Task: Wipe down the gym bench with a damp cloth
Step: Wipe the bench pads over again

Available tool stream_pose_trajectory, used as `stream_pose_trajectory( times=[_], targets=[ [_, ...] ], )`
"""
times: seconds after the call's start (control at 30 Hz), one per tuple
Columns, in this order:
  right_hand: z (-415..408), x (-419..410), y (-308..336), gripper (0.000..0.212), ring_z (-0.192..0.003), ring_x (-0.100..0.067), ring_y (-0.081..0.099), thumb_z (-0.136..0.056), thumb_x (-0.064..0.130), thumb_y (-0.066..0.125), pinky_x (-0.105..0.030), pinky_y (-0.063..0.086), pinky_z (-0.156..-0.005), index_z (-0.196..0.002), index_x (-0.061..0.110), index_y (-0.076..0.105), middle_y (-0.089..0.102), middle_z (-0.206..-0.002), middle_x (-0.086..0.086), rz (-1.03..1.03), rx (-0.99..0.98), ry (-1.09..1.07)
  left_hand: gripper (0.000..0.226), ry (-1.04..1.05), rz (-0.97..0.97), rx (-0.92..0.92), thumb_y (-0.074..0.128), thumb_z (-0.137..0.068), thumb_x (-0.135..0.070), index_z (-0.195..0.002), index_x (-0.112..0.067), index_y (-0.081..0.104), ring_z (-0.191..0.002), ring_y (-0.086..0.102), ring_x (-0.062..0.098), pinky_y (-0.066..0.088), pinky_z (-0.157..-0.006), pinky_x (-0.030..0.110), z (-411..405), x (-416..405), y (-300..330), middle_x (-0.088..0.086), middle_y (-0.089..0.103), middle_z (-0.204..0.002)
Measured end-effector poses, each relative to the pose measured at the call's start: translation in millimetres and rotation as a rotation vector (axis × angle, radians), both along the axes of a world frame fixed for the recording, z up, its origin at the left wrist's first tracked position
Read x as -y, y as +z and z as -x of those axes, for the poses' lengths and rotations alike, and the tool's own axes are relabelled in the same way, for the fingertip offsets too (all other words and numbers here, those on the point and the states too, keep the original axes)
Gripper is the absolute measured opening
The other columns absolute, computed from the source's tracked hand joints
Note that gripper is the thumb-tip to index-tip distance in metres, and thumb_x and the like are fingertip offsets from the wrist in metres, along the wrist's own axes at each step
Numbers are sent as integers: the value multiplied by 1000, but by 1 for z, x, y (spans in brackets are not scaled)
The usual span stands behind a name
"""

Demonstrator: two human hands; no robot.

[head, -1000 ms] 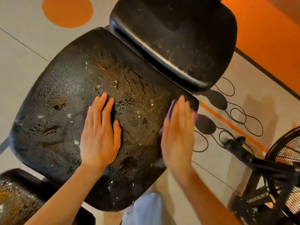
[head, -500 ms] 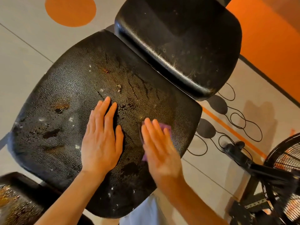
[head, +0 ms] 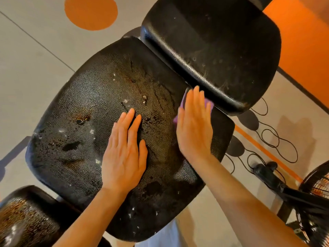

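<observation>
From the head camera, the black seat pad (head: pixel 99 122) of the gym bench fills the middle, its pebbled skin wet and speckled with pale flecks and dark blotches. The left hand (head: pixel 124 152) lies flat on the pad near its centre, palm down, fingers straight and close together, holding nothing. The right hand (head: pixel 195 125) is to the right of it on the same pad, near the pad's far right edge, also flat with fingers stretched out and close together, pressing a purple cloth (head: pixel 182 104) against the surface; only slivers of the cloth peek out along the thumb side and past the fingertips. Those fingertips reach almost to the back pad (head: pixel 222 47), the smoother black cushion that rises just beyond the seat pad. A third black pad (head: pixel 25 220) sits off the seat pad's near left corner. Right of the seat pad, on the pale floor, loops of black cord (head: pixel 277 139) trail toward a fan (head: pixel 318 189).
</observation>
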State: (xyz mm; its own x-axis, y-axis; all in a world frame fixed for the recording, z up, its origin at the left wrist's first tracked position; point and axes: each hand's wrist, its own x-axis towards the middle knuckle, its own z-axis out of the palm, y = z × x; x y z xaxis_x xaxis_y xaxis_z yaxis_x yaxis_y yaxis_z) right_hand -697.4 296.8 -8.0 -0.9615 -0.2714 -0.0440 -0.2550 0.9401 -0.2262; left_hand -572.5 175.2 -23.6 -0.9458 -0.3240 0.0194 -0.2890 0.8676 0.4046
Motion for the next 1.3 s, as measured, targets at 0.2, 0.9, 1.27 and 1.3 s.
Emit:
stream_pose_trajectory(
  times=[0.2,0.9,1.27,1.3],
  targets=[
    [-97,-24,4,52,-148,-27,12,-102,22,34,-44,14,-121,-150,5,22,19,-158,-13,-169,-39,416,56,-21,-21,21,37,-98,-25,-150,-6,30,-151,16,25,19,-122,44,0,3,1,10,23,-160],
    [-39,39,2,56,-149,-22,10,-101,24,30,-40,7,-122,-152,8,13,17,-159,-9,46,60,198,58,117,34,-24,40,-97,-28,-148,-2,31,-150,17,29,14,-123,44,-27,84,2,16,25,-157],
    [-57,61,10,58,-148,-25,11,-100,27,33,-48,22,-118,-151,5,18,17,-159,-11,51,40,345,59,127,5,15,37,-96,-31,-149,-5,31,-150,15,27,12,-124,40,-26,86,2,11,22,-159],
    [-74,48,11,58,-148,-25,14,-99,28,35,-49,27,-116,-150,5,21,19,-159,-11,3,45,510,58,129,13,25,37,-96,-31,-149,-5,31,-150,16,26,12,-124,40,-26,86,2,11,22,-159]
  ],
)
